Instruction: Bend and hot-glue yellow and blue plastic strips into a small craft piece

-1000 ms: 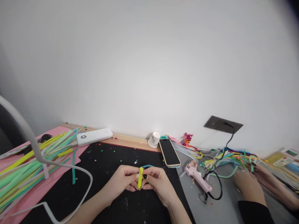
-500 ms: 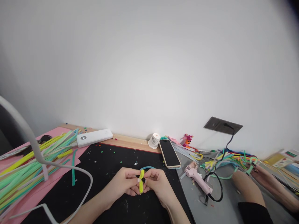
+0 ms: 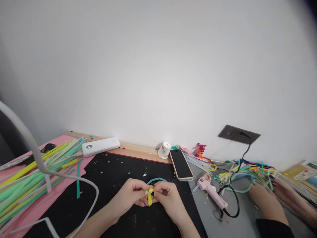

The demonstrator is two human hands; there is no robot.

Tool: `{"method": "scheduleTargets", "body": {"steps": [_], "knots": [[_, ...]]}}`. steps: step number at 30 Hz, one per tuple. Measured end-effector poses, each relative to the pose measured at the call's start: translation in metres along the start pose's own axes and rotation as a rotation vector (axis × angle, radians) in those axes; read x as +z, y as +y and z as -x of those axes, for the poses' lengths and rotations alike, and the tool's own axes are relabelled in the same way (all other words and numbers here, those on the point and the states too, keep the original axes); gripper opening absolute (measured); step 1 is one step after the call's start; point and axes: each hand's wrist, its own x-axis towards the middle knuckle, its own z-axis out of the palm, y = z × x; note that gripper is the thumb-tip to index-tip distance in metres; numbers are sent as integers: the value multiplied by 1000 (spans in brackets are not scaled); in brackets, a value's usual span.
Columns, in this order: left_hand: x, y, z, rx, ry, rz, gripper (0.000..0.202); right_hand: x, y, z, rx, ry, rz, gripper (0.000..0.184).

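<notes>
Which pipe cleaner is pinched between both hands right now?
The short yellow pipe cleaner, pinched between the left hand and right hand. The blue one arcs just behind; the rest lie in the pile at left.

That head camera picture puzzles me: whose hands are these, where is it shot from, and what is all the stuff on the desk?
There is no machine here. The camera sits on a person's head and looks forward and down, so the two bare hands at the bottom are the wearer's own. The left hand and the right hand meet over a black mat and together pinch a short yellow fuzzy stick, with a blue stick looping just behind it. To the left lies a heap of green and yellow sticks on pink paper, and a white power bank. By the wall lie a phone and a small white spool. To the right is a pink glue gun with a black cord, then more coloured sticks, where another person's hands are at work.
</notes>
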Motion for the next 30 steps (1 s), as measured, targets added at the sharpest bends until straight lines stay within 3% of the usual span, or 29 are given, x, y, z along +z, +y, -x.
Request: {"method": "scheduleTargets", "body": {"steps": [3,7,14,20,30], "knots": [[0,2,1,6,3,25,20,-3,-1,0,-36,-55,32,4],[-1,3,3,15,4,90,21,-5,-3,0,-73,-142,11,15],[-1,5,4,7,-16,151,19,-6,1,2,-25,-174,-51,26],[0,4,2,2,-17,120,19,-4,5,2,15,-87,-24,28],[4,5,3,-40,1,120,17,-3,6,-1,-159,73,347,6]]}}
